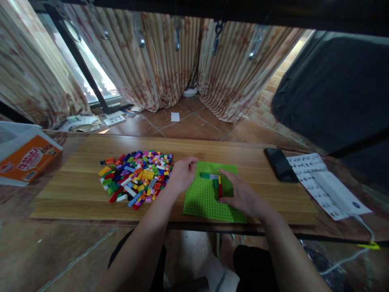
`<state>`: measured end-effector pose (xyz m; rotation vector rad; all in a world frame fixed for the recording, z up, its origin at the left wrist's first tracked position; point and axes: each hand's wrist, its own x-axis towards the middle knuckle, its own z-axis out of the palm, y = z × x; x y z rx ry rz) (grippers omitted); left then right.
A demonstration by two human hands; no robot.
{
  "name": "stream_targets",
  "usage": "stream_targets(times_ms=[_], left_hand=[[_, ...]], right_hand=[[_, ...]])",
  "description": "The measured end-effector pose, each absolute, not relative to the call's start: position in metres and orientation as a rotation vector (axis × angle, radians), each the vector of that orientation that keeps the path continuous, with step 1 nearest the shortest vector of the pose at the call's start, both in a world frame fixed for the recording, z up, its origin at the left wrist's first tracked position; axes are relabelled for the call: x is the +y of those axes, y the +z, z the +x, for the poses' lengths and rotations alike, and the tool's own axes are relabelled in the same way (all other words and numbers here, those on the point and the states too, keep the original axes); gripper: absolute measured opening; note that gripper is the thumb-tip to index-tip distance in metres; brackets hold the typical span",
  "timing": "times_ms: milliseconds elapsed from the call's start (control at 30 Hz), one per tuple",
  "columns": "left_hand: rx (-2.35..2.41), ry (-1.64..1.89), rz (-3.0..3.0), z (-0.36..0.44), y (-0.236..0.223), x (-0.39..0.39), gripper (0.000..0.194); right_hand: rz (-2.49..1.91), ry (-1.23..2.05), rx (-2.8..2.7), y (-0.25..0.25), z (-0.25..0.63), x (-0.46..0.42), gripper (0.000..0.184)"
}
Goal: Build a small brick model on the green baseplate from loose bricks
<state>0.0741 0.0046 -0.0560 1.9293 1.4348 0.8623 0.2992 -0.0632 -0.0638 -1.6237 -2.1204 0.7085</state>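
Observation:
A green studded baseplate (203, 205) lies on the wooden board, in front of me. On it sit a dark green brick (205, 175), a pale greyish brick (214, 177) and another dark green brick (216, 183). Alongside these stands a red brick (220, 192), with a yellow piece (219, 179) at its far end. My right hand (243, 194) is open, thumb and index finger spread around the two ends of the red and yellow pieces; contact is unclear. My left hand (183, 174) is closed by the plate's far left corner, its fingers curled. What it holds, if anything, is hidden.
Left of my left forearm spreads a pile of loose coloured bricks (139, 174). A clear box with an orange label (33, 160) stands at the far left. To the right lie a black phone (281, 164), a printed sheet (306, 164) and a white device (340, 192) with a cable.

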Motion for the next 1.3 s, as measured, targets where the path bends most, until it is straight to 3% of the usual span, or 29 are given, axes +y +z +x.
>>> stream_targets(times_ms=[100,267,367,700,1300], left_hand=[[1.421,1.115,1.753,0.060,-0.052,0.013,0.023],[1.411,1.528,1.285,0.031,-0.042,0.022,0.019],[1.417,1.678,1.091,0.014,-0.033,0.021,0.017],[1.400,1.775,0.935,-0.011,-0.027,0.017,0.014],[1.322,1.785,0.812,-0.023,-0.022,0.013,0.012]], right_hand=[[-1.584,0.616,-2.053,-0.059,0.294,-0.060,0.076],[-1.477,0.484,-1.934,-0.051,0.265,-0.061,0.033],[-1.417,0.488,-1.987,-0.051,0.240,-0.065,0.022],[-1.344,0.458,-2.154,-0.068,0.178,-0.058,0.021],[-1.446,0.202,-2.166,-0.089,0.150,-0.033,0.025]])
